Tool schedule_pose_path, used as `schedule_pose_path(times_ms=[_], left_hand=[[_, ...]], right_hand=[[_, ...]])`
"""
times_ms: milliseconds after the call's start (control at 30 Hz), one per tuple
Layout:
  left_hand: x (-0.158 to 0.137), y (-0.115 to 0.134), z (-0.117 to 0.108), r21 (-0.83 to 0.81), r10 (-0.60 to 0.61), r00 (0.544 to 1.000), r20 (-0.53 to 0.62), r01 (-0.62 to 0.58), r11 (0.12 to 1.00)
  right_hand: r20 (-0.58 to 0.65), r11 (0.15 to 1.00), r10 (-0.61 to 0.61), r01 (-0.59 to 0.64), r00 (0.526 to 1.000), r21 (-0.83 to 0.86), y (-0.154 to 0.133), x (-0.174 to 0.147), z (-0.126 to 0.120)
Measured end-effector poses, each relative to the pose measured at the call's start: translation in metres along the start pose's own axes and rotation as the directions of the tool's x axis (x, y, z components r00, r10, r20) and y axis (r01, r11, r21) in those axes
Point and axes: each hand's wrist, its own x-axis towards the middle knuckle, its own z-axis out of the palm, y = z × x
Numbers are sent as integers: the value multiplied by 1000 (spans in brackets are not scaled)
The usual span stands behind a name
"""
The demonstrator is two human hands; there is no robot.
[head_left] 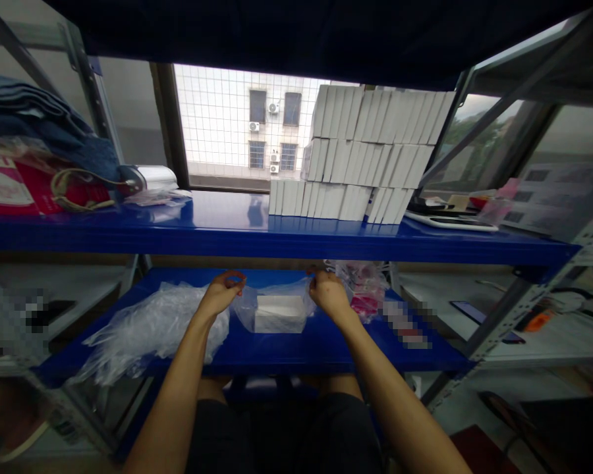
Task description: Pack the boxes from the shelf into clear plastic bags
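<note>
Head view: looking forward and down at a blue lower shelf (pixel 296 350), with a white box (pixel 280 324) lying at its middle, between both hands. Clear film to either side of the box, from a clear bag (pixel 244 314) spread from one hand to the other; hard to tell whether fully around the box. At the bag's left edge, left hand (pixel 222 294) with thumb and fingers curled into a ring, tips close together; cannot tell whether pinching the film or merely touching it. At the bag's right edge, right hand (pixel 329 293) with bent fingers, grasping the film near the top. Just beside the left hand, spilling over the front edge of the lower shelf, a heap of clear plastic bags (pixel 148 329). Just beyond the right hand, a bundle of pink and clear packets (pixel 366 299), and farther right a pixelated patch (pixel 406 326), unreadable. Above, on a blue upper shelf (pixel 227 227), white boxes (pixel 370 155) stacked in three rows in front of a gridded window (pixel 217 118). To the left up there, a red package (pixel 10 184) below folded blue cloth (pixel 29 122); to the right, a white-edged flat device (pixel 452 224).
</note>
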Motion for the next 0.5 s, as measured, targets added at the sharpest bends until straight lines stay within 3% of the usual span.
schedule_pose_path(times_ms=[133, 300, 400, 500], left_hand=[[-9, 20, 14, -22, 247, 965, -90, -250, 968], [-20, 15, 46, -97, 471, 882, 8, -468, 878], [-21, 9, 60, -85, 499, 861, 100, -492, 866], [-19, 9, 67, -84, 437, 883, 170, -428, 900]], right_hand=[[-40, 999, 38, -39, 998, -30, -22, -11, -11], [103, 992, -45, 56, 994, -115, -23, -12, -10], [68, 980, -198, 199, 978, -8, -20, -8, -21], [67, 914, -375, 356, 925, 197, -23, -7, -41]])
